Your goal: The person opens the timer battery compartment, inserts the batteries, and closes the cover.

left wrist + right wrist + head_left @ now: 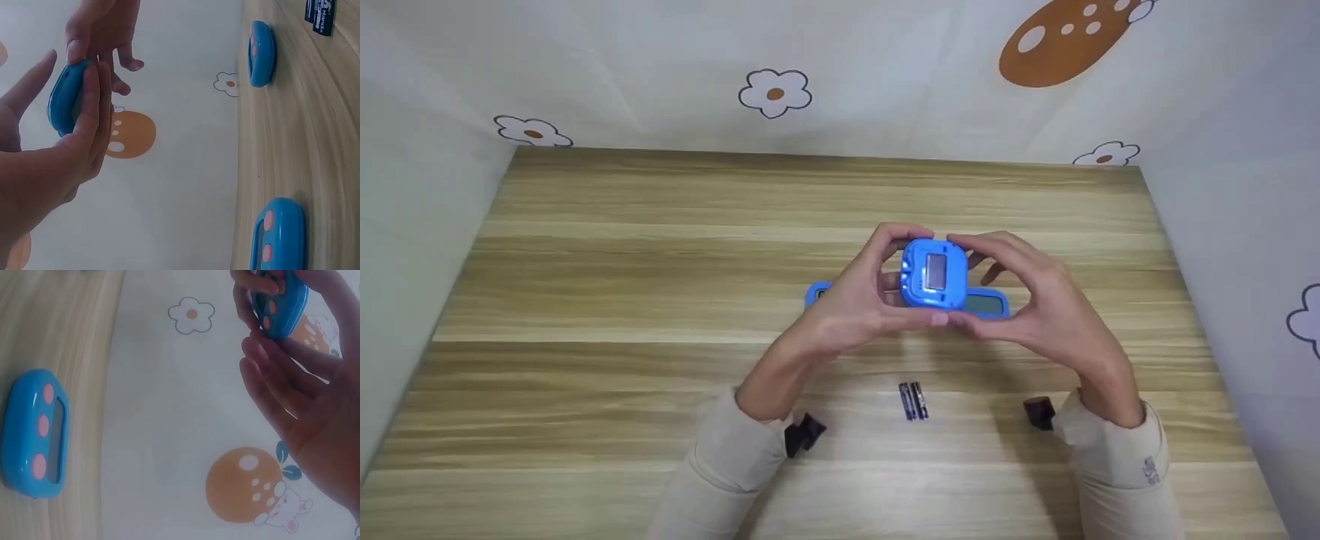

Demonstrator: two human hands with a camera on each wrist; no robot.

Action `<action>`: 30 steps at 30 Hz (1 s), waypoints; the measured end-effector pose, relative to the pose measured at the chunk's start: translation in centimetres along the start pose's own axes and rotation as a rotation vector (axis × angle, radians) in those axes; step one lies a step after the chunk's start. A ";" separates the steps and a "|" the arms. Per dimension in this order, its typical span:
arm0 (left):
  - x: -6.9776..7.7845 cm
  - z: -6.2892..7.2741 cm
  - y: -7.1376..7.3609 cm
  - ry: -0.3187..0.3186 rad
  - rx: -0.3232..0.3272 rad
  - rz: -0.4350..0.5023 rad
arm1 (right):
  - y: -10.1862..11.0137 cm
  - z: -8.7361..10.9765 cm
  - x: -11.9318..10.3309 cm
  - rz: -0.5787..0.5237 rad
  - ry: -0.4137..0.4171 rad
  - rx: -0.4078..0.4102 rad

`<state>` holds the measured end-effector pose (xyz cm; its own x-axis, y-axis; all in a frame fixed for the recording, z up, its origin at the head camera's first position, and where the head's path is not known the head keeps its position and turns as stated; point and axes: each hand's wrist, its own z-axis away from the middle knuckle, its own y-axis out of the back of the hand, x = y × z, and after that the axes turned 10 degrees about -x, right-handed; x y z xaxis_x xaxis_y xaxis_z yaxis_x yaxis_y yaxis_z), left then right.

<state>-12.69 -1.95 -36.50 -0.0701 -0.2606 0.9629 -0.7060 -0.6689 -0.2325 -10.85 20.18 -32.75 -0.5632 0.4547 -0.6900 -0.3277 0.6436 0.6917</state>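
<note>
Both hands hold a small blue digital timer (956, 274) up above the table, its back with a grey rectangle facing the head camera. My left hand (851, 304) grips it from the left, and my right hand (1046, 304) holds its right edge between thumb and fingers. In the left wrist view, the left fingers lie along the timer's face while the right thumb presses its upper edge. Pink buttons show on the held timer (281, 309) in the right wrist view. Below the hands, two more blue timers, a left one (815, 292) and a right one (988, 303), are partly hidden.
Two dark AAA-looking batteries (913, 400) lie side by side on the wooden table (622, 300), nearer than the timers. Black pieces stick out by the left cuff (804, 435) and right cuff (1040, 412). Pale patterned cloth (660, 67) walls the back and sides.
</note>
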 end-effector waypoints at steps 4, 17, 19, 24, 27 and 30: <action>0.0 0.0 0.2 -0.005 -0.024 0.042 | 0.2 0.1 0.0 0.006 0.000 0.006; 0.7 0.3 -0.6 0.071 0.025 0.117 | -0.3 -0.5 -1.0 0.021 0.111 0.016; 0.7 0.4 -0.8 0.085 0.054 0.157 | -0.6 -0.6 -1.2 0.012 0.136 0.020; 0.4 0.3 -1.1 0.100 0.121 0.210 | -1.0 -0.7 -1.4 0.001 0.127 0.030; 0.3 0.2 -1.2 0.125 0.154 0.180 | -1.1 -0.7 -1.5 -0.004 0.115 0.031; 0.3 0.1 -1.2 0.140 0.158 0.147 | -1.0 -0.6 -1.6 -0.003 0.113 0.031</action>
<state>-11.79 -1.31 -35.91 -0.2679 -0.2715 0.9244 -0.5632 -0.7343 -0.3789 -10.13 18.43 -32.22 -0.6449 0.3818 -0.6621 -0.3067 0.6642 0.6817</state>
